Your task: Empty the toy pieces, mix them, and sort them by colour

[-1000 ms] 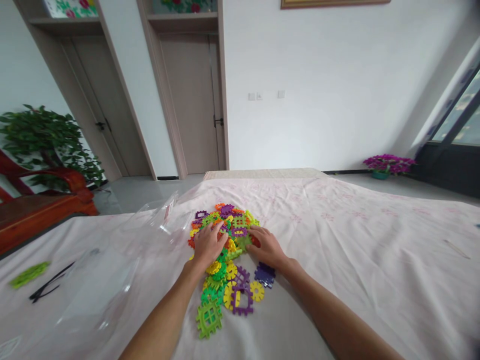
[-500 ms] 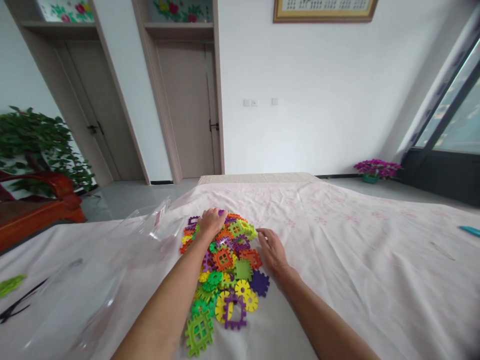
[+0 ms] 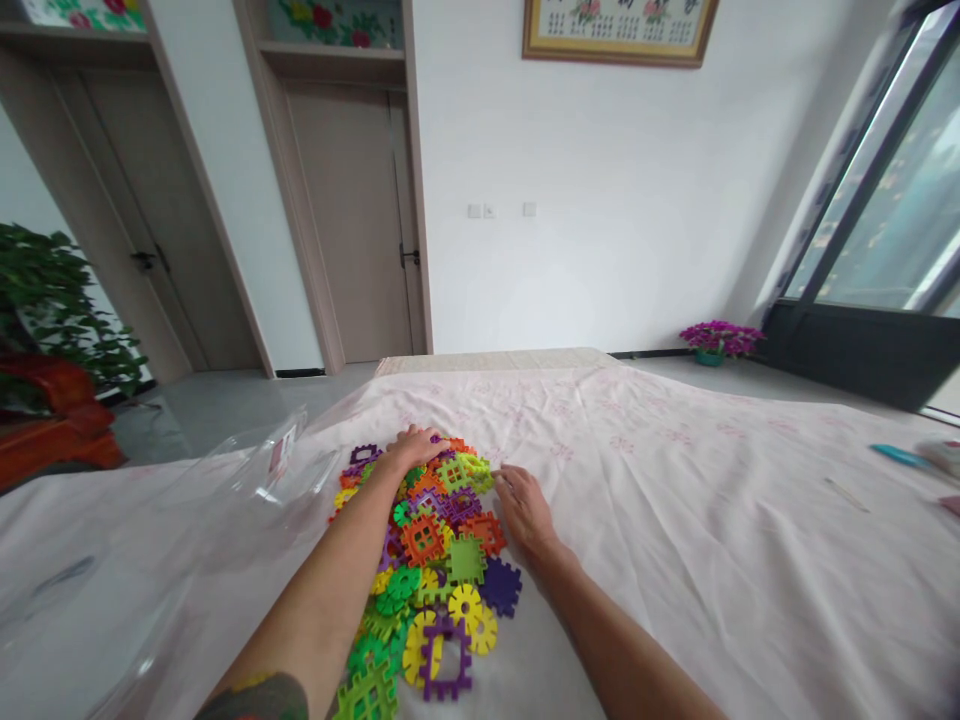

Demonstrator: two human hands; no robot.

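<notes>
A heap of plastic building pieces [image 3: 424,540] in green, yellow, orange and purple lies on the cloth before me. Square pieces with notched edges mix with round, flower-shaped ones. Over the far end of the heap my left hand [image 3: 412,446] rests with fingers spread, and part of a purple piece shows by its fingertips. My right hand [image 3: 527,508] lies along the heap's right side, fingers stretched forward near a lime-green piece [image 3: 477,470]; I see nothing held in it. A purple square frame [image 3: 447,660] lies at the near end.
A clear plastic bag [image 3: 255,490] lies crumpled on the left of the cloth [image 3: 660,520]. Towards the right edge are a thin stick [image 3: 847,495] and a blue object [image 3: 898,456]. Beyond stand a red wooden chair [image 3: 60,420] and a pot of purple flowers [image 3: 721,338].
The view has turned slightly right and tilted up, so everything sits further left. My left hand has spread its fingers over the far end of the heap. My right hand stays beside it.
</notes>
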